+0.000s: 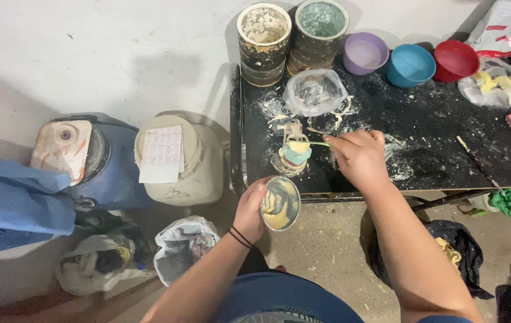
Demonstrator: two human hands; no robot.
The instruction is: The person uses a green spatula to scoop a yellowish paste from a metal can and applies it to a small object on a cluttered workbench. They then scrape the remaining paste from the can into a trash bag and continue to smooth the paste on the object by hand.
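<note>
Left hand [249, 210] is gripping a small round cup of yellow paste [280, 203] off the black bench's [435, 161] front edge, right hand [360, 158] is pinching a thin green stick [317, 143] over a little teal-and-yellow mould [295, 153]; tilted cup could be dripping onto the floor

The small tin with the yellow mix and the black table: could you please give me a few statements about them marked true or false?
1. The left hand holds a small tin of yellow mix. True.
2. The right hand is empty. False: it holds a thin stick at a small mould.
3. Three plastic bowls, purple, blue and red, stand on the black table. True.
4. The table is spotless. False: pale splashes cover it.
</note>
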